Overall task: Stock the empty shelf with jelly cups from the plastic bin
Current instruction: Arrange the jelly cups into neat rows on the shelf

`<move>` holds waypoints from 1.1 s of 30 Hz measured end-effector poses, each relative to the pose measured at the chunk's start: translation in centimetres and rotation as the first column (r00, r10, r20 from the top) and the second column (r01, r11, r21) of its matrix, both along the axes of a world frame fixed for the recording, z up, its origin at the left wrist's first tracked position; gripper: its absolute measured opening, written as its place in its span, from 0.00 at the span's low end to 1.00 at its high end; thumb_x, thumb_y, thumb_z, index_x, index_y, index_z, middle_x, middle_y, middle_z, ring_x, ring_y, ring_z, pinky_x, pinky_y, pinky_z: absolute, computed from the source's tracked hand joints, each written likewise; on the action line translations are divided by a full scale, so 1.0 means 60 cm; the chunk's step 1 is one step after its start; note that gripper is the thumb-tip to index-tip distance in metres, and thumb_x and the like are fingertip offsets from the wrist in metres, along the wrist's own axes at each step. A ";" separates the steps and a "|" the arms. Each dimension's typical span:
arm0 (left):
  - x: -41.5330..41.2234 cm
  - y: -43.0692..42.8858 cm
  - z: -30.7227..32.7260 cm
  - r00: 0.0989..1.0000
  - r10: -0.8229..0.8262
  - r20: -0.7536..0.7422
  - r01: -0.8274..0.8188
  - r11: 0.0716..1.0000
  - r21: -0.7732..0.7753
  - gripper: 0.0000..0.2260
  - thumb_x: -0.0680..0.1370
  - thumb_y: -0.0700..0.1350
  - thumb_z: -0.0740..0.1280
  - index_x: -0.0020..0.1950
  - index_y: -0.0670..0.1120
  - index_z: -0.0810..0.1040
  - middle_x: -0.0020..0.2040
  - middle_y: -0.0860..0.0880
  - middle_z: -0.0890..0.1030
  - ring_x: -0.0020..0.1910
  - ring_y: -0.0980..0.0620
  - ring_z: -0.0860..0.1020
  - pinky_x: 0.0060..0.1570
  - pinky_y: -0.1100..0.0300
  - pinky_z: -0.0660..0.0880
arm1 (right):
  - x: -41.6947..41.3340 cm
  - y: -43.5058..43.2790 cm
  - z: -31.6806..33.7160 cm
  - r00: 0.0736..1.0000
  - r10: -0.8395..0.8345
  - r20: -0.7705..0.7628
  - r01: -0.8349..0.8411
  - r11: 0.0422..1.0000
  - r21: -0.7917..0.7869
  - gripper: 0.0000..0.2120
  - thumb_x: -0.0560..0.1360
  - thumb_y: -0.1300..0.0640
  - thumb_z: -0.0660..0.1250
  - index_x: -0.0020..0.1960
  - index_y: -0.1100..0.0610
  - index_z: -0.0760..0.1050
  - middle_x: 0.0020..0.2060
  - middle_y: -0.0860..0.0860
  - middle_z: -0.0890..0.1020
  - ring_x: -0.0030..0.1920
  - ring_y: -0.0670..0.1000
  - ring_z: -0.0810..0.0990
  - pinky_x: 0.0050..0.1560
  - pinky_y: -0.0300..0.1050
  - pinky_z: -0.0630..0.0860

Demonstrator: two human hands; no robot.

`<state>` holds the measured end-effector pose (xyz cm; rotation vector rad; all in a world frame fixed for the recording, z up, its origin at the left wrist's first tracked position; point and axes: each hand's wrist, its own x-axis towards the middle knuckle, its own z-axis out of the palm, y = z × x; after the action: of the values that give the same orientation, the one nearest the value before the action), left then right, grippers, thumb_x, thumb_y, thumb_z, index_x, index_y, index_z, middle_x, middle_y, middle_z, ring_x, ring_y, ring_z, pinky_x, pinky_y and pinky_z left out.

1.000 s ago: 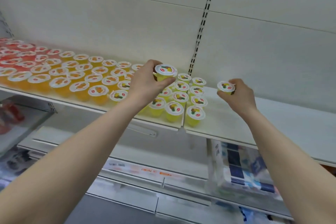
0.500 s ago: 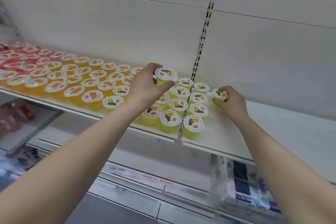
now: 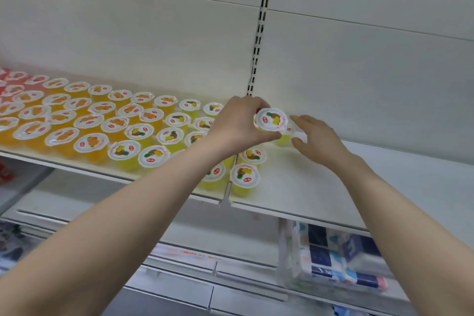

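My left grip (image 3: 239,126) curls round a yellow cup (image 3: 272,119), holding it above the standing cups, close to the slotted upright (image 3: 259,41) in the pale back wall (image 3: 154,33). My right grip (image 3: 318,139) is slack, fingers straight, their tips just beside a second cup (image 3: 283,137) that stands on the white shelf (image 3: 333,182). Left of my arms I see the shelf carrying close rows of yellow cups (image 3: 171,136), then orange cups (image 3: 89,120), with red cups (image 3: 10,79) at the far left, and blue-and-white packs (image 3: 341,259) lie below it on the right.
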<state>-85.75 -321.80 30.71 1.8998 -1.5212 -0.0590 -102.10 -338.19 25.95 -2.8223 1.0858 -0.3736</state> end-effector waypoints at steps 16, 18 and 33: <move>-0.042 -0.091 -0.085 0.889 -0.064 0.453 -0.088 0.948 0.307 0.24 0.71 0.61 0.65 0.62 0.50 0.77 0.56 0.49 0.79 0.63 0.44 0.70 0.68 0.43 0.60 | -0.037 -0.011 0.007 0.997 -0.054 0.046 0.059 0.993 -0.100 0.29 0.79 0.50 0.64 0.76 0.60 0.62 0.72 0.57 0.70 0.72 0.58 0.66 0.69 0.53 0.63; -0.041 -0.094 -0.086 0.889 -0.067 0.453 -0.084 0.949 0.304 0.24 0.72 0.62 0.64 0.61 0.49 0.78 0.56 0.49 0.79 0.62 0.44 0.70 0.67 0.45 0.63 | -0.036 -0.009 0.007 0.997 -0.056 0.053 0.061 0.994 -0.094 0.29 0.79 0.50 0.64 0.76 0.60 0.62 0.72 0.57 0.70 0.72 0.58 0.66 0.69 0.53 0.63; 0.012 -0.034 -0.037 0.942 -0.020 0.334 -0.041 0.984 0.176 0.24 0.77 0.62 0.63 0.68 0.50 0.75 0.62 0.49 0.77 0.63 0.47 0.71 0.58 0.54 0.68 | 0.012 0.049 0.067 0.996 0.059 0.072 -0.041 0.973 -0.227 0.27 0.79 0.52 0.64 0.75 0.61 0.64 0.69 0.58 0.72 0.70 0.59 0.67 0.67 0.53 0.64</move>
<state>-85.05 -323.85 28.47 2.1452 -1.7801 0.1442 -101.39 -335.26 29.94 -2.9932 1.0132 -0.6358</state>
